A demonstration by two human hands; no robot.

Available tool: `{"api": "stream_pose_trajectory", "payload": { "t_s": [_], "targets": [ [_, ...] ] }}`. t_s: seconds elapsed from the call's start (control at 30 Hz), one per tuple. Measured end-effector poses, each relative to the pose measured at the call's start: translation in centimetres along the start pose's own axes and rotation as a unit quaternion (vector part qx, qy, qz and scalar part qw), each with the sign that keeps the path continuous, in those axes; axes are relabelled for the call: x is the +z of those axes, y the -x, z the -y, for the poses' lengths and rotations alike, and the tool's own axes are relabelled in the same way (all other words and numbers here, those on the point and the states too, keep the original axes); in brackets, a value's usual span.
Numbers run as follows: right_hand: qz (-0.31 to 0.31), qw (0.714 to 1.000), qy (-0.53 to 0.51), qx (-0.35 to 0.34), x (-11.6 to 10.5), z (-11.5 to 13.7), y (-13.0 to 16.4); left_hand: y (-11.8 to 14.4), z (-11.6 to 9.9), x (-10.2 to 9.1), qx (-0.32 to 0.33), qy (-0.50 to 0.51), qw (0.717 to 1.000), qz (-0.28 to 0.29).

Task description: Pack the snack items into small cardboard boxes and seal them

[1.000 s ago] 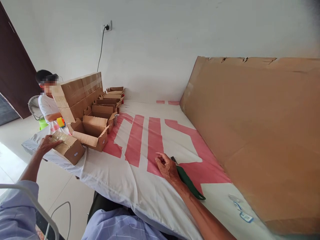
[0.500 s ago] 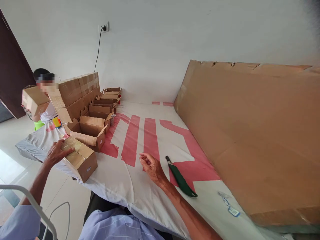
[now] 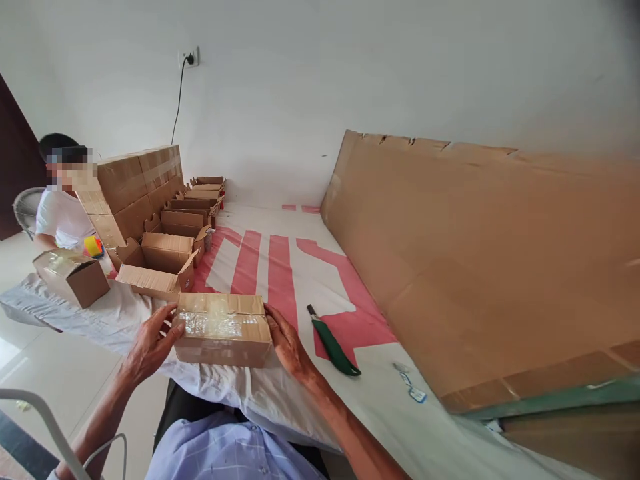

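A closed cardboard box (image 3: pixel 223 343) with clear tape across its top rests near the table's front edge, long side facing me. My left hand (image 3: pixel 153 337) grips its left end, thumb on the top edge. Against its right end lies my right hand (image 3: pixel 290 343), fingers along the side, so the box is held between both. Just behind it stands an open cardboard box (image 3: pixel 150 277) with its flaps up. To the right of my right hand lies a knife with a dark green cover (image 3: pixel 335 347).
Several open boxes (image 3: pixel 183 217) run back in a row beside stacked sealed boxes (image 3: pixel 137 177). A co-worker (image 3: pixel 63 217) sits at the left behind another taped box (image 3: pixel 75 277) and a yellow tape roll (image 3: pixel 93 247). A large cardboard sheet (image 3: pixel 475 267) leans at the right.
The taped box has moved right and turned lengthwise in front of me. My right hand has come onto its right end. The co-worker's box has come down onto the table.
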State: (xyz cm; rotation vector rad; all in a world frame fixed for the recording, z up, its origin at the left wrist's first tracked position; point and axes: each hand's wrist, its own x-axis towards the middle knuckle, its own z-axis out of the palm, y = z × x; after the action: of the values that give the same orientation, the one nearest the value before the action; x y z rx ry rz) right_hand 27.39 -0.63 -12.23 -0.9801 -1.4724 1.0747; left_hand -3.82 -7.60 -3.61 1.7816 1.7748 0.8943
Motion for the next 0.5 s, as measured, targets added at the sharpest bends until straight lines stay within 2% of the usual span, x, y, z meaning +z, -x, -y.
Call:
{"api": "stream_pose_trajectory", "payload": {
  "t_s": [0.1,0.17,0.37,0.5],
  "targets": [
    [-0.02,1.0,0.012,-0.006,-2.3,-0.7,-0.4,-0.1,0.1,1.2,0.009,0.106,0.993,0.043],
    [-0.029,0.999,0.022,-0.006,-3.0,-1.2,-0.4,-0.6,0.3,1.7,0.006,0.145,0.988,0.048],
    [-0.05,0.998,0.039,-0.017,-2.4,-2.8,0.2,-2.0,0.8,2.5,-0.001,0.203,0.979,0.026],
    [-0.055,0.997,0.041,-0.04,-2.0,-2.8,0.5,-2.2,0.5,2.4,0.021,0.214,0.976,0.022]
  ]
}}
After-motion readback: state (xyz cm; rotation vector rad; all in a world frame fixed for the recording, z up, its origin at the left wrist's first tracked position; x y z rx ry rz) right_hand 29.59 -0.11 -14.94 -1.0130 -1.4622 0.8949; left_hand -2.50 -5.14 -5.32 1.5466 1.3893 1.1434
